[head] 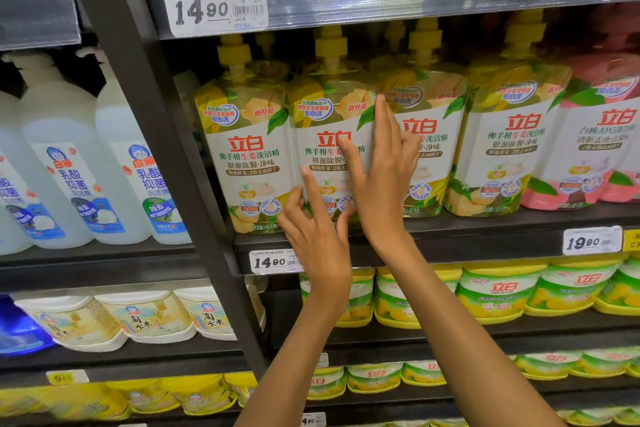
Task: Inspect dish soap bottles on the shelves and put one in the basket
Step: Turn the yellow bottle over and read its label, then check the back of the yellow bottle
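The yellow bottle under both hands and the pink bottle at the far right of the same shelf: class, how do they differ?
The yellow bottle has yellow fruit art; the pink bottle shows pink peaches. The left hand and right hand touch the yellow bottle; the pink bottle is untouched. Both stand upright with the same red logo.

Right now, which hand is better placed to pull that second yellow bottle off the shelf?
Right. The right hand already lies across the second yellow bottle, fingers reaching its right edge. The left hand only touches its lower front near the shelf edge.
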